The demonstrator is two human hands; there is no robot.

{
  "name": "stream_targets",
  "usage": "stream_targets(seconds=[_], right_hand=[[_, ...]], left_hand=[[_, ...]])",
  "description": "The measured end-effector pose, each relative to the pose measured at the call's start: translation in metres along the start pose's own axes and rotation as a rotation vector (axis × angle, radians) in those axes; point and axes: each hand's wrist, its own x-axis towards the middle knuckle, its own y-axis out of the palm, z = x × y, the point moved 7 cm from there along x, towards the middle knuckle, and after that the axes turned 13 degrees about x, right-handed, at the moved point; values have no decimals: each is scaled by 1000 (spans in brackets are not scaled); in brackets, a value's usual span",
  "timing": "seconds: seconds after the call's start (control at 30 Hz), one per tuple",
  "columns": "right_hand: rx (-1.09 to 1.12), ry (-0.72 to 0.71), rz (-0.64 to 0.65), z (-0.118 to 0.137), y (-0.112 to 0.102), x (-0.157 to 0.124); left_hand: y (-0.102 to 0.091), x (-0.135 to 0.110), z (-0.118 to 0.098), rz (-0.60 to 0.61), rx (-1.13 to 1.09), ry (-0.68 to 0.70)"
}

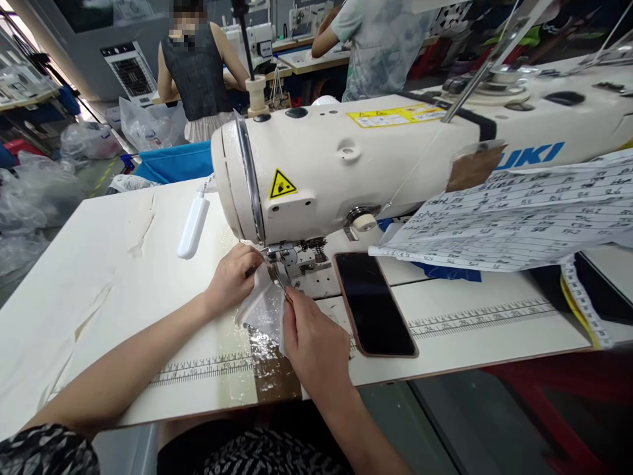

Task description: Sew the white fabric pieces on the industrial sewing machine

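Observation:
My left hand is closed on the upper left edge of a piece of thin white fabric, close to the needle area of a white sewing machine. My right hand grips a slim metal tool that looks like tweezers, its tip up by the presser foot. The fabric's right edge runs along the fingers of that hand. Glossy brown tape covers the table under the fabric. Fingers and machine head partly hide the needle and the tool's tip.
A black-screened phone lies right of my right hand. Handwritten paper sheets hang over the machine bed, near a tape measure. A white handled item lies left. Two people work behind the machine; plastic bags pile at left.

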Motion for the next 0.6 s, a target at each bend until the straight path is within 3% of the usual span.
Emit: stream_targets(seconds=[0.1, 0.2, 0.37, 0.47, 0.6], right_hand=[[-52, -9, 5, 2, 2, 0], [-93, -14, -3, 4, 2, 0], [19, 60, -1, 3, -13, -17], [196, 117, 145, 1, -22, -44], [256, 120, 276, 0, -32, -75]], left_hand=[[-2, 0, -14, -56, 130, 181], [-1, 0, -22, -27, 177, 278], [-2, 1, -16, 160, 31, 262], [-1, -3, -18, 280, 37, 285], [3, -11, -29, 317, 194, 237]])
